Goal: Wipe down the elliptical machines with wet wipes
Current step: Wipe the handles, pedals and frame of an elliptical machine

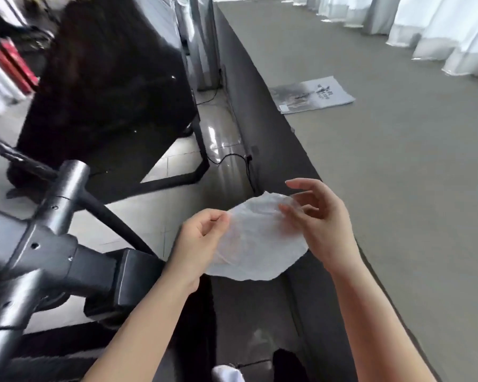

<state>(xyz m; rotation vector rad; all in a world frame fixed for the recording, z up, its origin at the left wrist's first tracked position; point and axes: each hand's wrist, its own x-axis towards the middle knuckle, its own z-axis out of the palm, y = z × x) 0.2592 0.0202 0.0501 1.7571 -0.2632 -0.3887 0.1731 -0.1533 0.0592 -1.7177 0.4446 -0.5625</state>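
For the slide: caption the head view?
Both hands spread a wet wipe beside the elliptical.

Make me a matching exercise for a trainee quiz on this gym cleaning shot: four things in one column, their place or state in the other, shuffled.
Things:
1. wet wipe
2. printed sheet
3. black cable
4. curtains

Places or states:
A. hanging along the far right edge
B. spread between left hand and right hand
C. lying flat on the grey ledge
D. trailing across the floor tiles

Pairs: 1-B, 2-C, 3-D, 4-A
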